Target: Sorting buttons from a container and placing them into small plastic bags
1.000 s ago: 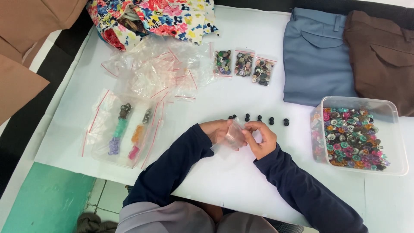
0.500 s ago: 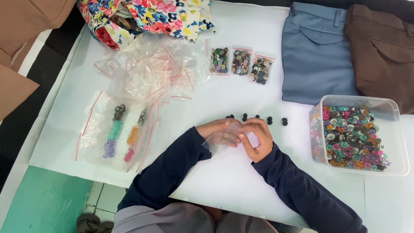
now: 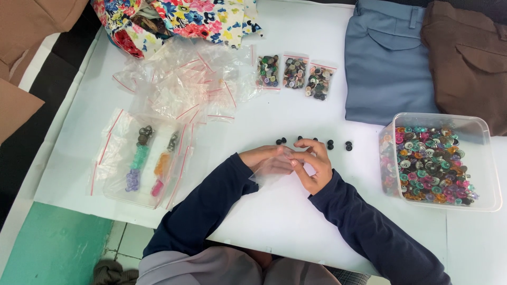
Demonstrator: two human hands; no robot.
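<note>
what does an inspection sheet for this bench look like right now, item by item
surface: white table, mostly bare in front of the person
job's things: small clear bag held between left hand and right hand; black buttons in a row just beyond
clutter: pile of empty clear bags; three filled button bags; clear tub of mixed buttons
grippers: both hands pinch the bag
cables: nothing seen
surroundings: floral cloth, folded blue trousers, brown trousers

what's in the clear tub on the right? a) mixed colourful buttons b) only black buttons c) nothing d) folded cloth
a: the clear plastic tub at the table's right edge holds a heap of mixed colourful buttons, pink, green, silver and more.
</note>
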